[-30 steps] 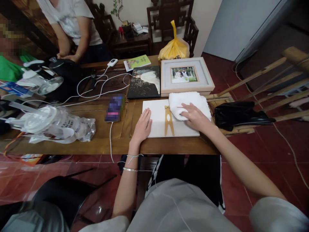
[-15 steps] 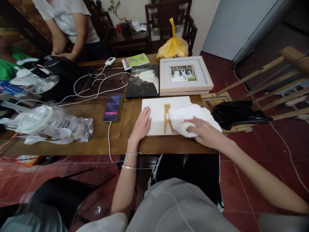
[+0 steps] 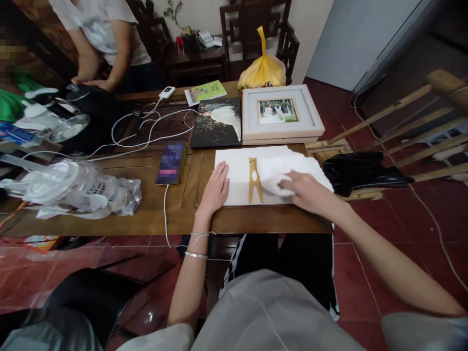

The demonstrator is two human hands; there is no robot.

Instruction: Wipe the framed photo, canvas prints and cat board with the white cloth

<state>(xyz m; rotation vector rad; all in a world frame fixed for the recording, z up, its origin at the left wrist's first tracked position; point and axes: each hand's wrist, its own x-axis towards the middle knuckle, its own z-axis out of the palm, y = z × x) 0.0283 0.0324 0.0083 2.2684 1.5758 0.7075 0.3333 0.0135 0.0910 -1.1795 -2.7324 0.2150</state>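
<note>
A white board [image 3: 236, 183] with a tan, cat-shaped figure [image 3: 254, 181] on it lies near the table's front edge. My left hand [image 3: 216, 187] rests flat on the board's left end, fingers stretched out. On the right, my right hand [image 3: 307, 192] is closed on a fluffy white cloth [image 3: 280, 168], which is bunched over the right part of the board. Its fingertips are partly sunk in the cloth. The cloth lies just right of the cat figure, which is now fully visible.
Behind the board stand a dark photo panel [image 3: 217, 122] and a framed photo [image 3: 278, 112]. A phone [image 3: 171, 163] on a white cable lies to the left, near a bagged plastic cup [image 3: 80, 185]. A yellow bag [image 3: 262, 70] sits at the back. Another person [image 3: 109, 44] is at the far left.
My right hand has shifted the white cloth slightly right and away from me, uncovering the cat figure's right edge. My left hand has stayed in place.
</note>
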